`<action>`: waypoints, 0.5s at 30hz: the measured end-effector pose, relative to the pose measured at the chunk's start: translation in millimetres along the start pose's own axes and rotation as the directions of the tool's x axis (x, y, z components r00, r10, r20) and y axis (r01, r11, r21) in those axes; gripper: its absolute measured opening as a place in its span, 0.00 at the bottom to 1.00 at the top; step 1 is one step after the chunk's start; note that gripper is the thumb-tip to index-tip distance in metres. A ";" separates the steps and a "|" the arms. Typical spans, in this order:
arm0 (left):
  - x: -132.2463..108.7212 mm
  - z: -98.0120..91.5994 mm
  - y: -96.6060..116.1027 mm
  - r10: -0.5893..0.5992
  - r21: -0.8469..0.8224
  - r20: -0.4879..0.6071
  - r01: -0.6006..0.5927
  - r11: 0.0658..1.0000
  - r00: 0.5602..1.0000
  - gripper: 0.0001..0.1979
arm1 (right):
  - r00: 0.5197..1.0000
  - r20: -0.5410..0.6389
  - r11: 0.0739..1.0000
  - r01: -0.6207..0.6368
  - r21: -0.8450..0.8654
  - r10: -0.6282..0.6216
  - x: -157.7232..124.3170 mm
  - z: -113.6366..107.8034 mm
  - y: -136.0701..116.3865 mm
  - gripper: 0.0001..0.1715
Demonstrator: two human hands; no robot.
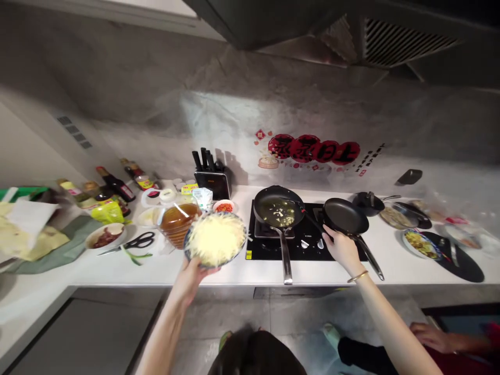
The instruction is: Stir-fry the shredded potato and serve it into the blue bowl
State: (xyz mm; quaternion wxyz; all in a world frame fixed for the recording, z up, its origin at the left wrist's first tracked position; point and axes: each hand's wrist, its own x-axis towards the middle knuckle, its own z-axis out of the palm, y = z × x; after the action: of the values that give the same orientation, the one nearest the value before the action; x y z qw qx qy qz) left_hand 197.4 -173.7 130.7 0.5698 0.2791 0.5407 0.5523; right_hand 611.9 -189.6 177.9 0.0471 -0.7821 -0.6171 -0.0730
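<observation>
My left hand (190, 280) grips the near edge of a dark-rimmed plate (188, 253) heaped with pale yellow shreds (216, 238), held left of the cooktop. My right hand (342, 251) is closed around the black handle of a spatula (314, 222). Its far end reaches into a dark frying pan (273, 197), where chopped pale pieces and a few red bits lie in oil. That pan sits on the left of the black cooktop (269, 250), its metal handle pointing toward me. A second black frying pan (346, 214) stands just beyond my right hand.
Left along the counter are a jug of brown liquid (177, 224), scissors (135, 242), a bowl of meat (105, 237) and sauce bottles (115, 185). A knife block (213, 182) stands behind. A plate of food (421, 245) is at right. Another person's hand (433, 337) shows lower right.
</observation>
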 end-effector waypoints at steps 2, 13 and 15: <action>26.7 42.4 19.7 0.069 0.091 0.082 -0.077 0.993 0.994 0.28 | 0.999 -0.040 0.999 0.014 0.033 -0.013 2.2 -7.7 0.2 0.24; 149.2 240.5 47.6 0.071 0.814 0.189 -0.197 0.547 0.979 0.29 | 0.995 -0.100 0.999 0.008 0.050 -0.003 31.0 -22.6 -20.1 0.23; 156.8 258.5 42.5 0.087 0.867 0.233 -0.247 0.433 0.969 0.29 | 0.997 -0.079 0.999 0.002 0.046 0.002 36.2 -16.2 -23.2 0.23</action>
State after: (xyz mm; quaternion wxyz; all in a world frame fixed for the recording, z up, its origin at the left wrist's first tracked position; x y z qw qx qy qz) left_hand 391.9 54.4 188.3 0.3211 0.6292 0.6736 0.2177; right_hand 596.8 -152.2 199.7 0.0895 -0.7773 -0.6163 -0.0893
